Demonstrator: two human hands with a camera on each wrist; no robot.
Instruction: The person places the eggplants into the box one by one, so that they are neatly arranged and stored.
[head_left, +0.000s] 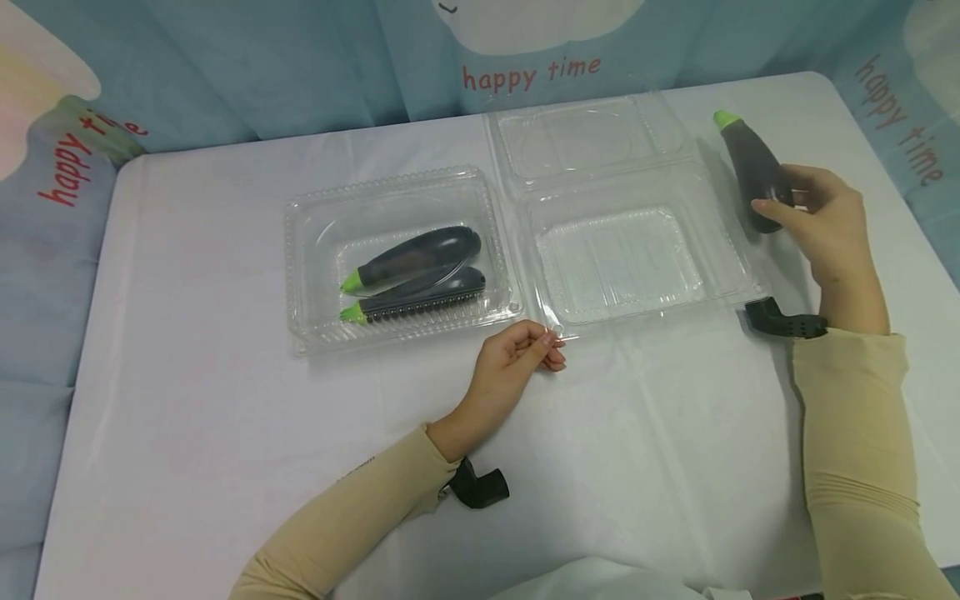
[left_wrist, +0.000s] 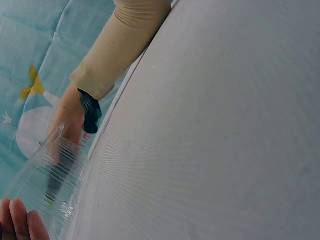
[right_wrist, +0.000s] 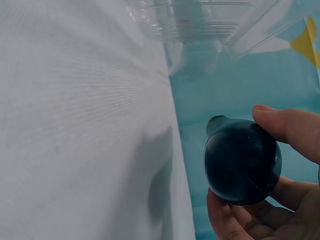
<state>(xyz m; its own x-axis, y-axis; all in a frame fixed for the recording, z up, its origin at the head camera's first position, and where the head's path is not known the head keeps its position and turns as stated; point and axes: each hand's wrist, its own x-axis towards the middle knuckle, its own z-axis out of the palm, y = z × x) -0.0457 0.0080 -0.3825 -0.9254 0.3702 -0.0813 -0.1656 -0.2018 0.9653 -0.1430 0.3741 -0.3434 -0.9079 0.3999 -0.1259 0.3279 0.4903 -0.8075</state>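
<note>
My right hand [head_left: 821, 218] grips the fat end of a dark toy eggplant [head_left: 752, 169] with a green tip, just right of an open clear plastic container [head_left: 720, 250]. In the right wrist view the eggplant's round base [right_wrist: 242, 164] sits between thumb and fingers [right_wrist: 290, 127]. My left hand [head_left: 517, 358] rests on the table with fingers loosely curled, touching the front edge of that container; its fingertips [left_wrist: 20, 222] show by the ribbed plastic [left_wrist: 45, 185]. A shut clear container [head_left: 315, 250] on the left holds two eggplants [head_left: 416, 258].
A white cloth covers the table [head_left: 225, 433]. The open container's lid [head_left: 592, 137] lies flat behind it. A blue "happy time" curtain [head_left: 225, 67] hangs behind and beside the table. Black wrist camera mounts [head_left: 480, 485] sit at both wrists.
</note>
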